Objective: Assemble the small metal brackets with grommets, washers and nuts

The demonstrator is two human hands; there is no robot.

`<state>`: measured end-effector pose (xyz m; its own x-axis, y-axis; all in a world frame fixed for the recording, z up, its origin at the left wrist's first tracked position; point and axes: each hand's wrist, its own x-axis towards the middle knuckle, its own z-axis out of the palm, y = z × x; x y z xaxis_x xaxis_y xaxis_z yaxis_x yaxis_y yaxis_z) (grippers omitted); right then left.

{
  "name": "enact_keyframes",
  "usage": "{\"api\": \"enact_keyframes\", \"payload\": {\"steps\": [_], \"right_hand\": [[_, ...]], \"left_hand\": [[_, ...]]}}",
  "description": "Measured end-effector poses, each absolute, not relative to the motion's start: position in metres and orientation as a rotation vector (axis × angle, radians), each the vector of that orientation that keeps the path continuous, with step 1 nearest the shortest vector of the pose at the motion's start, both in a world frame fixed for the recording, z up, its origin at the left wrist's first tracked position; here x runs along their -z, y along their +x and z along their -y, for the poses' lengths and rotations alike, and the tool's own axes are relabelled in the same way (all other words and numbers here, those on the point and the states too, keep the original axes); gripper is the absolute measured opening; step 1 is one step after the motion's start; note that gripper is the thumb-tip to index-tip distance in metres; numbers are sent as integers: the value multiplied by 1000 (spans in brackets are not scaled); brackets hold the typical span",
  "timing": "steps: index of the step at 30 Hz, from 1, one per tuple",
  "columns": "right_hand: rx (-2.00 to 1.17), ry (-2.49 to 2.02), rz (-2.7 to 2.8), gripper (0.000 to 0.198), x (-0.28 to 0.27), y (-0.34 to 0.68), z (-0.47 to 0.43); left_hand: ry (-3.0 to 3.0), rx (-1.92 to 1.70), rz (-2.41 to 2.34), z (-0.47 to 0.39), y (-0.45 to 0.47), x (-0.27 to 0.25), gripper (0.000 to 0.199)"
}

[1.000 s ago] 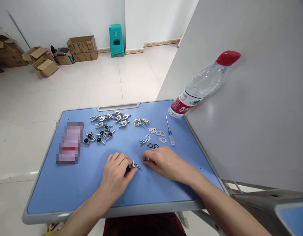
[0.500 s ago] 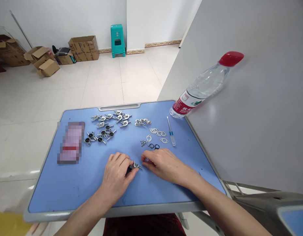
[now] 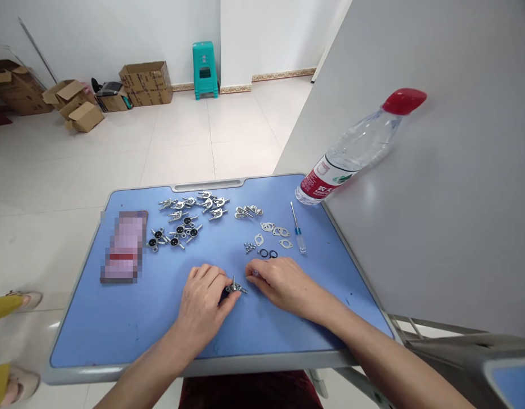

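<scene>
My left hand [image 3: 205, 294] is closed on a small metal fitting [image 3: 235, 288] with a pin sticking up, held low over the blue table. Just to its right, my right hand [image 3: 283, 284] is pinched shut. A small clear bit shows between its fingers, too hidden to name. Beyond the right hand lie two black rubber rings [image 3: 264, 253], a little heap of screws [image 3: 249, 247] and several flat metal plates [image 3: 281, 232]. A screwdriver [image 3: 298, 232] with a clear and blue handle rests to their right.
Several metal fittings [image 3: 206, 203], some with black discs [image 3: 180, 230], lie at the back left, near small metal levers [image 3: 248, 212]. A blurred purple packet [image 3: 125, 247] is on the left. A water bottle [image 3: 347, 150] stands by the grey panel. Someone's feet [image 3: 26, 301] show at left.
Both hands stay nearly where they were, the left on the metal fitting. At the left edge, another person's yellow-clad legs and feet have shifted and show more clearly.
</scene>
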<state>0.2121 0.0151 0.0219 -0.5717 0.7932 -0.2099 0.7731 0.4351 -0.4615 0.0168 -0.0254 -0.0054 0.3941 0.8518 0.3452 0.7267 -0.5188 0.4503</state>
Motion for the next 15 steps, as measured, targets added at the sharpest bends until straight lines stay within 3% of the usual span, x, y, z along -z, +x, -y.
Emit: {"api": "enact_keyframes", "payload": {"steps": [3,9,15], "right_hand": [[-965,-1429,2503,12,-25,213,-15],[-1630,-1326,1986,12,-29,210,-15],[-1729,-1366,1923,10,-21,202,-17]], "left_hand": [[2428,-812,-1395,25,17,6,11],[2436,-827,-1376,26,17,6,10],[2442,-827,-1373,26,17,7,10]]}}
